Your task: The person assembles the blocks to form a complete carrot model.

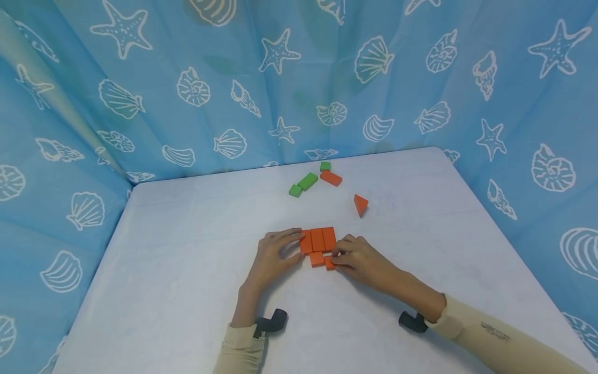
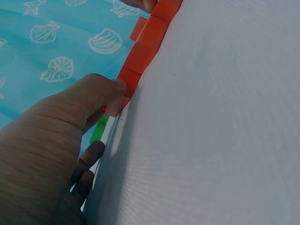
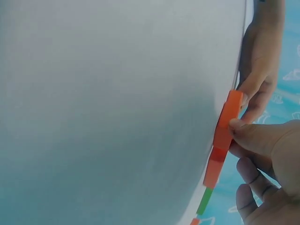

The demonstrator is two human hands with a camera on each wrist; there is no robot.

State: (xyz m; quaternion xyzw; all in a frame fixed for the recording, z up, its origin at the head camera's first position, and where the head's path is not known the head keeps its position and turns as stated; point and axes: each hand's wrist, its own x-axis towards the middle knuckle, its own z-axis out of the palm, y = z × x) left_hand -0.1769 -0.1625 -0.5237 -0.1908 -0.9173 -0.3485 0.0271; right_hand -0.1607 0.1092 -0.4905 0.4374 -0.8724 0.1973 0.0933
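My left hand is half curled, its thumb and forefinger gripping the left block. That one ends a row of three orange blocks; the middle block and the right block follow side by side, between my hands. My right hand pinches the small block between thumb and fingertips, on the near side of the row, just beside the square. My fingers cover part of it, so I cannot tell whether the two touch.

To do this well, I'd say, the left hand should only steady the row, since too hard a squeeze could skew it. The right wants a light pinch, guiding the small block flat on the counter in gentle nudges; a shove could knock the square askew. Lifting my fingertips straight up would spare the neighbours a bump.

I see no container: the blocks lie directly on the counter. Beyond my hands are the triangle, the round-ended block and three green blocks.
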